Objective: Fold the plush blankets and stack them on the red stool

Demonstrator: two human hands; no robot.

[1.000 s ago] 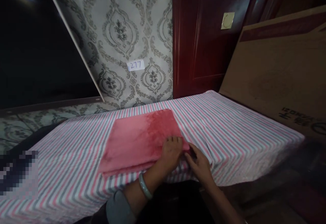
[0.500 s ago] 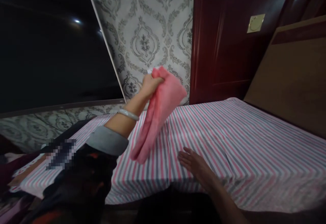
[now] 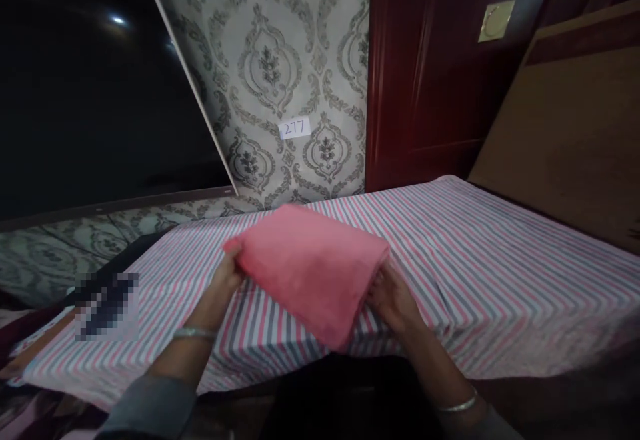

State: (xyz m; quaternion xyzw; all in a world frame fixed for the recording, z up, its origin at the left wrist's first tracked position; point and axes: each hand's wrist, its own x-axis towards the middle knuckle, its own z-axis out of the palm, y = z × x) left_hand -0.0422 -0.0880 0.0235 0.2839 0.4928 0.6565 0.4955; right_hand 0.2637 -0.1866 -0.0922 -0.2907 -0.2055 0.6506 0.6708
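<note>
A folded pink cloth (image 3: 313, 260), soft-looking like a towel, is spread slantwise between my hands over the front part of the striped table cover (image 3: 505, 267). My left hand (image 3: 229, 270) is closed on its left corner, the thumb on top. At the cloth's right edge, my right hand (image 3: 393, 293) grips from below, with some fingers hidden behind the fabric. One corner of the cloth hangs down toward the table's front edge. Whether the cloth touches the table I cannot tell.
A large dark screen (image 3: 100, 93) stands at the left. Patterned wallpaper with a paper label "277" (image 3: 295, 128) is behind the table. A dark red door (image 3: 425, 93) and a brown board (image 3: 565, 120) are at the right. Piled fabrics (image 3: 45, 387) lie at lower left.
The pink cloth has come down from in front of the wall, opened wider and turned flatter. My right hand, open before, has taken its right edge. The label is uncovered.
</note>
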